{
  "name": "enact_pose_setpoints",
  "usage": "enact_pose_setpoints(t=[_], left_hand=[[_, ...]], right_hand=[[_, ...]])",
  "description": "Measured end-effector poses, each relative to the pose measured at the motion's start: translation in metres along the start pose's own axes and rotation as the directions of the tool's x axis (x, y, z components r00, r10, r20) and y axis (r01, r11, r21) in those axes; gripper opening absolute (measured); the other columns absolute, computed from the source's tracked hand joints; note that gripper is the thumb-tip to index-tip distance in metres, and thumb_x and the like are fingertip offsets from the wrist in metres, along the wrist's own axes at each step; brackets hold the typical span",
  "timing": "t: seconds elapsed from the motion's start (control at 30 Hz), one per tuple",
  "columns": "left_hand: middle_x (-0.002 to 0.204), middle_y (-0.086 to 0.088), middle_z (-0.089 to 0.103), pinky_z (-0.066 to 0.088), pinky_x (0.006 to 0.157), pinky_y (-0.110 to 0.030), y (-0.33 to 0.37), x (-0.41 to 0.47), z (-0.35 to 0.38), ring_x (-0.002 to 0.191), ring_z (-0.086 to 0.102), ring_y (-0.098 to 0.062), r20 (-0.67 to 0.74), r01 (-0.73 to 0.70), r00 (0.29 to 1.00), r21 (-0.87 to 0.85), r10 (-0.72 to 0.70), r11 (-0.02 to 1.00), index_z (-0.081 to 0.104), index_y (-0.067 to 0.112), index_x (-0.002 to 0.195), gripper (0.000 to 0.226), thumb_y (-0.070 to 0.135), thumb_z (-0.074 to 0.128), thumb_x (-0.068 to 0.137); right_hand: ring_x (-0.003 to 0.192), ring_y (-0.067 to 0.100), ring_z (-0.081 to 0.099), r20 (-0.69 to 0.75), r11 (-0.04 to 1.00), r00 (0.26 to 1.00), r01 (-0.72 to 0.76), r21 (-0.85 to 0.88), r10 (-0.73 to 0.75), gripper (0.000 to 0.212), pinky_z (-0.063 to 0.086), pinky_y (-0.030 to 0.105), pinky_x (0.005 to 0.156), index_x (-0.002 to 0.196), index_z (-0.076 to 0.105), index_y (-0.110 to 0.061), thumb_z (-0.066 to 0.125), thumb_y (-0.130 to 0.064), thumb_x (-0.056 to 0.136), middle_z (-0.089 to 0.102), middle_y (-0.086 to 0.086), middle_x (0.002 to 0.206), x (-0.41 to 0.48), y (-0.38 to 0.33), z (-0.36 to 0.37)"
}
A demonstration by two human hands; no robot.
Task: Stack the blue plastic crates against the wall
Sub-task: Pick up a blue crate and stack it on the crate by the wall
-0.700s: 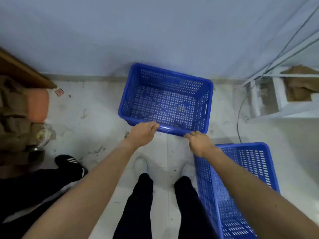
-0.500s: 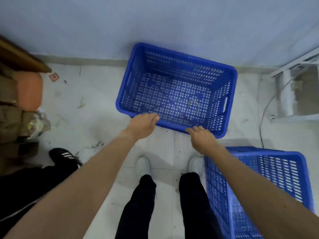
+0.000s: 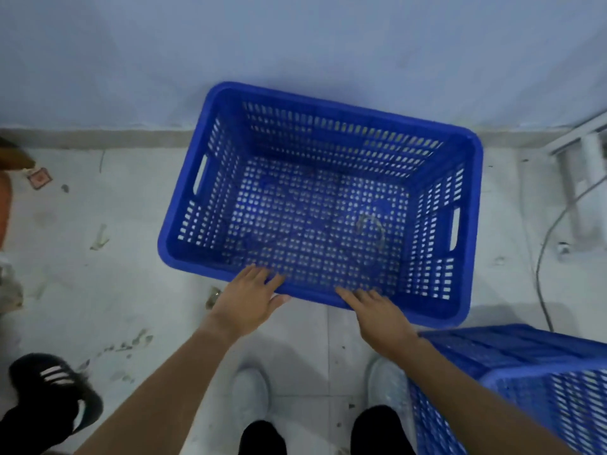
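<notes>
An empty blue perforated crate [image 3: 328, 105] sits on the floor, its far rim close to the pale blue wall [image 3: 295, 44] and slightly skewed to it. My left hand [image 3: 246, 300] lies over the left part of the near rim, fingers on top and thumb below. On the same rim further right is my right hand [image 3: 377, 313], its fingers over the edge. A second blue crate [image 3: 542, 372] stands at the lower right, beside my right forearm.
My white shoes [image 3: 249, 395] stand just behind the crate. Another person's black shoe [image 3: 56, 385] is at the lower left. A grey cable [image 3: 542, 257] and a white frame [image 3: 578, 159] lie to the right. Scraps litter the tiled floor.
With both hands on its near rim, the crate has slid toward the wall. The view has closed in and tipped down, so the crate looks larger.
</notes>
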State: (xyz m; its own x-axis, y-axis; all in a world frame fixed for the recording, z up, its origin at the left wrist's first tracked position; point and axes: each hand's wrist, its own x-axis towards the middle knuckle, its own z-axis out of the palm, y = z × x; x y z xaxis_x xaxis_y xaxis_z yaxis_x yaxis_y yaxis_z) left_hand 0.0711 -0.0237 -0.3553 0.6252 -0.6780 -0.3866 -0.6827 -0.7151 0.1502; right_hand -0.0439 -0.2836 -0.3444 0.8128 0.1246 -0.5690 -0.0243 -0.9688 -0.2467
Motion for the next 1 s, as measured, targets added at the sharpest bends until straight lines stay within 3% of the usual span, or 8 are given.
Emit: enact_pose_setpoints(t=[0.13, 0.27, 0.33, 0.43, 0.5, 0.73, 0.87, 1.0], left_hand=[[0.126, -0.009, 0.066, 0.052, 0.099, -0.04, -0.011, 0.0, 0.002, 0.113, 0.064, -0.025, -0.055, -0.128, 0.99, 0.081, 0.133, 0.988, 0.058, 0.013, 0.135, 0.061, 0.049, 0.02, 0.102], [0.126, 0.003, 0.06, 0.045, 0.105, -0.035, -0.021, 0.003, -0.006, 0.115, 0.058, -0.018, 0.037, -0.045, 0.998, 0.005, 0.045, 0.999, 0.051, 0.024, 0.132, 0.061, 0.063, 0.018, 0.098], [0.123, 0.006, 0.059, 0.042, 0.106, -0.033, -0.021, 0.002, -0.01, 0.115, 0.056, -0.016, 0.046, 0.021, 0.999, -0.028, -0.02, 0.999, 0.053, 0.026, 0.123, 0.062, 0.07, 0.02, 0.095], [0.121, 0.006, 0.056, 0.039, 0.108, -0.034, -0.021, -0.003, -0.013, 0.116, 0.053, -0.016, 0.058, 0.092, 0.994, -0.068, -0.088, 0.993, 0.052, 0.026, 0.117, 0.064, 0.076, 0.023, 0.09], [0.121, 0.007, 0.055, 0.038, 0.11, -0.035, -0.019, -0.002, -0.011, 0.117, 0.052, -0.016, 0.062, 0.163, 0.985, -0.062, -0.159, 0.985, 0.051, 0.026, 0.118, 0.068, 0.079, 0.021, 0.089], [0.118, 0.006, 0.053, 0.042, 0.106, -0.036, -0.013, 0.008, -0.004, 0.112, 0.052, -0.015, 0.026, 0.233, 0.972, -0.036, -0.232, 0.972, 0.048, 0.028, 0.116, 0.062, 0.074, 0.016, 0.092], [0.118, 0.001, 0.055, 0.044, 0.104, -0.037, -0.012, 0.028, -0.011, 0.109, 0.054, -0.018, -0.014, 0.232, 0.972, -0.023, -0.233, 0.972, 0.052, 0.024, 0.116, 0.057, 0.065, 0.018, 0.096], [0.13, 0.0, 0.052, 0.039, 0.11, -0.04, -0.014, 0.034, -0.011, 0.12, 0.051, -0.021, 0.028, 0.259, 0.966, -0.021, -0.259, 0.966, 0.053, 0.027, 0.122, 0.056, 0.062, 0.018, 0.095]], right_hand=[[0.121, 0.023, 0.046, 0.0, 0.999, 0.999, 0.049, -0.001, -0.049, 0.082, 0.047, 0.035, 0.096, 0.155, 0.008, -0.031, 0.044, 0.001, 0.089, 0.045, 0.0, 0.141, 0.006, 0.011, 0.001], [0.116, 0.021, 0.052, -0.02, 0.995, 0.995, 0.102, -0.022, -0.102, 0.08, 0.049, 0.033, 0.079, 0.155, 0.006, -0.034, 0.046, -0.004, 0.092, 0.049, -0.002, 0.138, 0.006, 0.017, 0.003], [0.1, 0.019, 0.063, -0.069, 0.984, 0.984, 0.155, -0.091, -0.161, 0.083, 0.05, 0.031, 0.065, 0.154, 0.017, -0.034, 0.058, -0.008, 0.087, 0.06, -0.003, 0.128, 0.009, 0.024, -0.002], [0.063, 0.014, 0.068, -0.024, 0.964, 0.98, 0.188, -0.19, -0.196, 0.094, 0.043, 0.024, 0.038, 0.139, 0.052, -0.029, 0.087, -0.012, 0.053, 0.075, -0.006, 0.102, 0.013, 0.027, -0.006], [0.055, 0.014, 0.067, 0.0, 0.96, 0.978, 0.206, -0.189, -0.209, 0.093, 0.038, 0.023, 0.033, 0.13, 0.062, -0.026, 0.091, -0.011, 0.043, 0.076, -0.005, 0.097, 0.015, 0.028, -0.005], [0.052, 0.01, 0.064, 0.026, 0.919, 0.967, 0.248, -0.307, -0.252, 0.082, 0.036, 0.02, 0.035, 0.117, 0.071, -0.026, 0.092, -0.014, 0.04, 0.076, -0.008, 0.092, 0.035, 0.045, -0.036], [0.094, 0.021, 0.066, 0.048, 0.906, 0.964, 0.263, -0.331, -0.262, 0.068, 0.041, 0.031, 0.061, 0.149, 0.033, -0.029, 0.059, -0.013, 0.089, 0.06, -0.003, 0.133, 0.062, 0.066, -0.071], [0.089, 0.023, 0.065, 0.153, 0.908, 0.967, 0.246, -0.338, -0.205, 0.062, 0.038, 0.032, 0.063, 0.15, 0.02, -0.028, 0.043, -0.011, 0.095, 0.061, -0.001, 0.129, 0.071, 0.069, -0.085]])
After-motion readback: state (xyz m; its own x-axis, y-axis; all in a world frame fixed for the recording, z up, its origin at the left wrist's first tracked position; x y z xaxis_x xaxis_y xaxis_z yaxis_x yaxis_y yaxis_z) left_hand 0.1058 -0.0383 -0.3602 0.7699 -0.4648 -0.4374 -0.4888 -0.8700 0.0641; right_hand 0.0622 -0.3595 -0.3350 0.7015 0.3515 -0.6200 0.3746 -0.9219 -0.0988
